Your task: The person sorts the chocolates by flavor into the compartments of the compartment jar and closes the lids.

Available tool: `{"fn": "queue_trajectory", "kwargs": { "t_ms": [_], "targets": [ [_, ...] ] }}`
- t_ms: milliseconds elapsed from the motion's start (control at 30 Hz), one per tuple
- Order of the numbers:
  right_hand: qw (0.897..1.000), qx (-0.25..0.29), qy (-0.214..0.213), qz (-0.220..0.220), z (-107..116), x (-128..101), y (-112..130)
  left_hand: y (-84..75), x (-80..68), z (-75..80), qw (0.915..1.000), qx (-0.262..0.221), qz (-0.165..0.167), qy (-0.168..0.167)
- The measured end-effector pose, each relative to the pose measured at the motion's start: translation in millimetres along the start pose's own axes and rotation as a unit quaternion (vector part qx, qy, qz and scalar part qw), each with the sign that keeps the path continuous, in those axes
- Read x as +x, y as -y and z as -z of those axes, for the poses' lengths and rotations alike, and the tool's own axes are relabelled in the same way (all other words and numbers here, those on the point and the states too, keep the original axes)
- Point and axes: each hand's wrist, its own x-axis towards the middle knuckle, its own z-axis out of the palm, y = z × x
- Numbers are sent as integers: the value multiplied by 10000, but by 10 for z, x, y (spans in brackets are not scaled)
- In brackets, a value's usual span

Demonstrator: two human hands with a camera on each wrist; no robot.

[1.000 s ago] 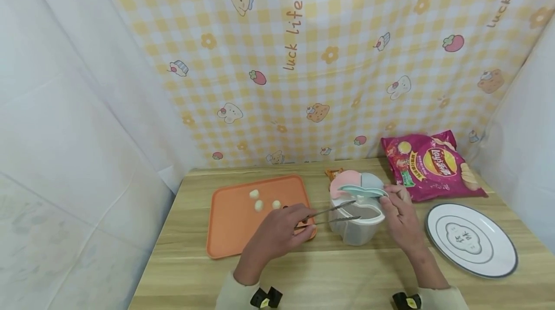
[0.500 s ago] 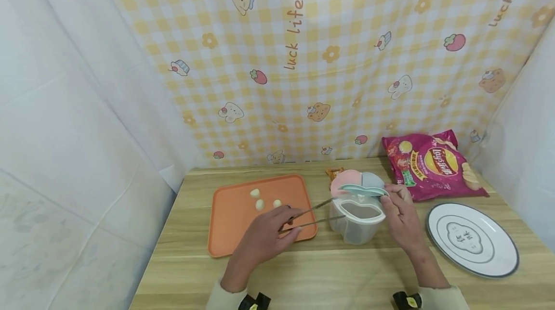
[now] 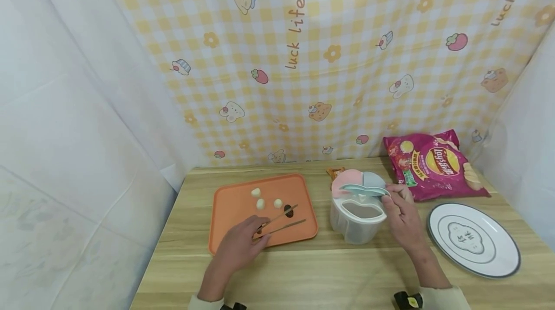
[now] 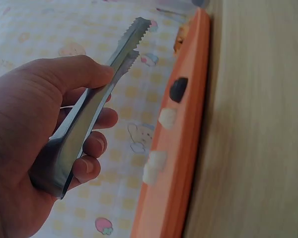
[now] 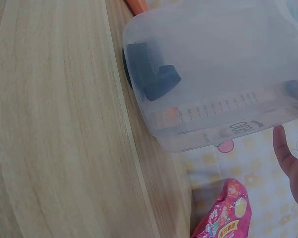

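My left hand holds metal tongs low over the orange tray. The tongs' serrated tips stand apart with nothing between them, near a dark round piece. Three small whitish pieces, one of them the nearest white piece, lie farther back on the tray. My right hand pinches the raised green lid of a clear plastic container. The compartment under that lid is uncovered; pink and grey lids cover others. Through the container's wall, a dark shape shows near the bottom.
A white plate with a dark rim lies at the right. Behind it, a purple chips bag leans toward the patterned cloth. Tucked behind the container is a small orange packet.
My left hand has moved left with the tongs, from over the uncovered compartment back to the tray, revealing the dark piece. My right hand stays on the lid.
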Motion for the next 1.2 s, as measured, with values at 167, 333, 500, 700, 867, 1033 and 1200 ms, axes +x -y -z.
{"fn": "queue_trajectory", "kwargs": {
  "t_ms": [167,333,500,700,867,1033,1200],
  "targets": [
    [10000,5,5,10,0,-1,4,156,-19,-19,9992,-107,332,211],
    [10000,-39,59,-32,7,-2,17,271,13,-54,9974,-334,564,302],
    [9999,-37,82,-53,12,-7,22,354,60,-104,9973,-339,593,259],
    [9999,-56,126,-98,16,-11,35,393,104,-143,9981,-219,529,247],
    [9998,-55,141,-115,16,-17,27,396,118,-158,9978,-164,557,306],
    [9998,-50,138,-97,16,-17,18,391,120,-160,9985,-61,481,254],
    [9999,-53,127,-79,13,-12,19,396,119,-161,9987,56,479,175]
  ]
}}
